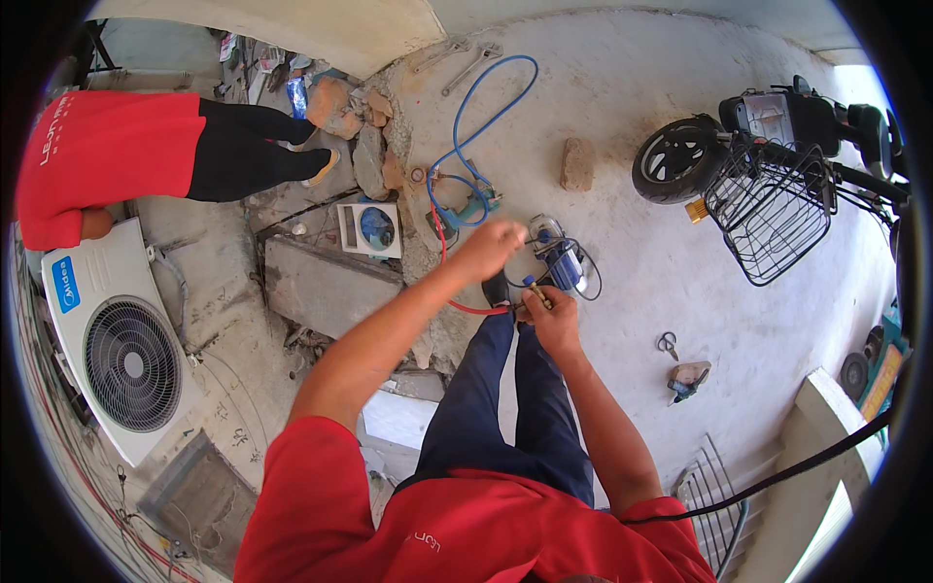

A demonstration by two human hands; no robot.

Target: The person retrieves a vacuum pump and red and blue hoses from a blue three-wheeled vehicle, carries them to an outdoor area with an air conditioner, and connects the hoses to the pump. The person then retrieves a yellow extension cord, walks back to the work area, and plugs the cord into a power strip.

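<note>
The right hand pinches a brass valve, red hose seemingly attached, work likely unfinished; the left hand blurs, fingers unclear.

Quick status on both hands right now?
Left hand: loosely curled and blurred; cannot tell whether it holds anything.
Right hand: closed, holding a small brass fitting.

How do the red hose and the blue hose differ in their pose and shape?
The red hose runs to the right hand, while the blue hose lies on the ground. The blue hose makes a long loop; the red hose only bends. Both are thin and curved.
</note>
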